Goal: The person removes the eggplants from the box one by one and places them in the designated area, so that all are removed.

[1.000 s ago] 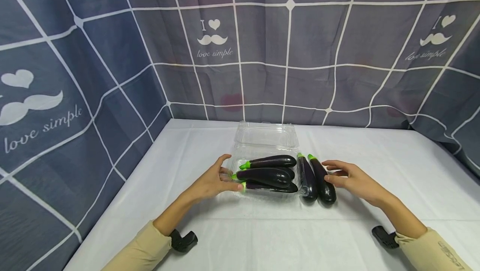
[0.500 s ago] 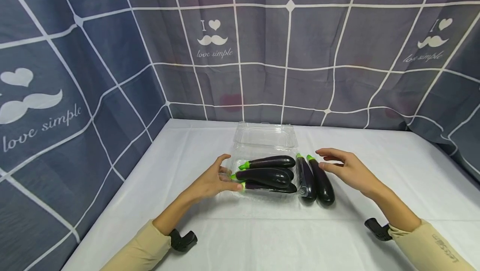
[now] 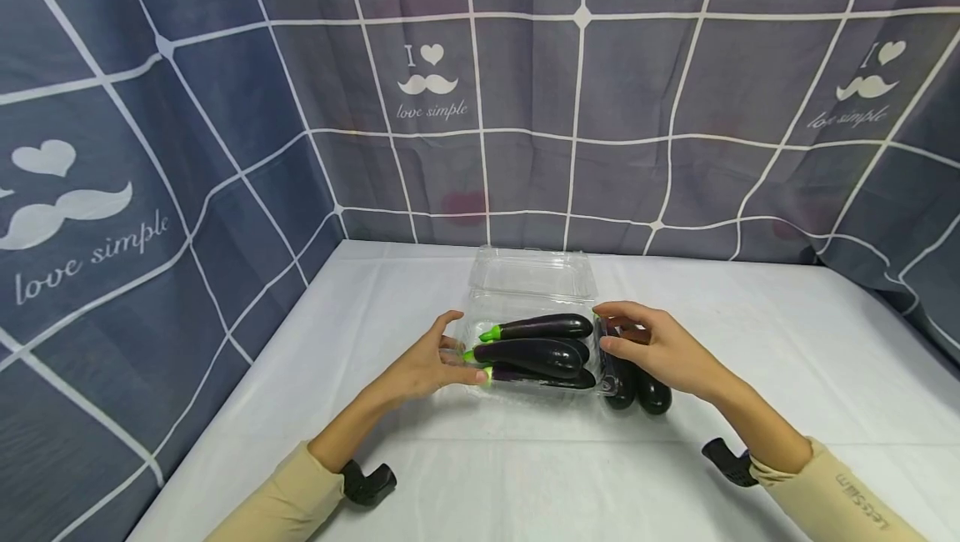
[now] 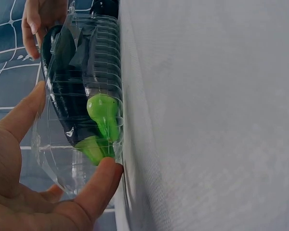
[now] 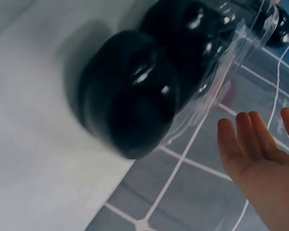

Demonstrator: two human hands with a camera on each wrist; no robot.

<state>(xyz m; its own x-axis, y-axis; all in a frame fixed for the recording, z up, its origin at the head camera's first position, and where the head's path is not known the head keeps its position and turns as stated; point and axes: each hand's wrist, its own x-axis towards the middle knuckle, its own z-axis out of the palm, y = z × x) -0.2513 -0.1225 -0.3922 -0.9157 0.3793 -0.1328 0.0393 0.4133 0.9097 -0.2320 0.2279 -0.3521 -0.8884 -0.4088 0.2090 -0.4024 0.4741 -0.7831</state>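
Note:
A clear plastic clamshell box point(image 3: 534, 277) lies with its lid folded back, several eggplants point(image 3: 536, 353) with green stems in its tray. My left hand point(image 3: 422, 365) holds the box's left end, the thumb point(image 4: 102, 180) at its front lower edge beside the green stems. Two more eggplants lie side by side just outside the box's right end, the outer one point(image 3: 655, 394) and the inner one point(image 3: 621, 390). Over their stem ends hovers my right hand point(image 3: 662, 348), fingers near the box's right rim; in the right wrist view the fingers point(image 5: 253, 137) hold nothing.
White cloth covers the table point(image 3: 510, 484). A dark grid-patterned curtain point(image 3: 525, 108) rises behind the table and along the left side. A black device point(image 3: 367, 484) is worn at the left wrist, another point(image 3: 729, 463) at the right.
My right hand has lifted off the outer eggplant and moved left, over the inner eggplant and the box's right edge. The left hand, box and eggplants stay in place.

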